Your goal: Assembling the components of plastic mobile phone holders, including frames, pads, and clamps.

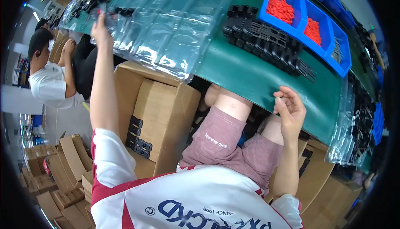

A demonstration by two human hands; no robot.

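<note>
My left hand [101, 32] reaches to the far left end of a clear plastic tray [166, 25]. Its fingers are closed near small black parts [123, 11] with a bit of red among them; what they grip is too small to make out. Over the near edge of the green table mat [243, 75], my right hand [291, 108] is held with thumb and fingers curled together, and anything between them is hidden. Beyond it, a stacked row of black slotted plastic parts [262, 33] lies along the mat.
A blue divided bin [303, 8] holds red pieces [280, 9] and thin metal pins [336, 52]. An open cardboard box [177, 125] with black parts stands below the table. At left, another person [58, 75] sits. More cartons [66, 166] are piled behind.
</note>
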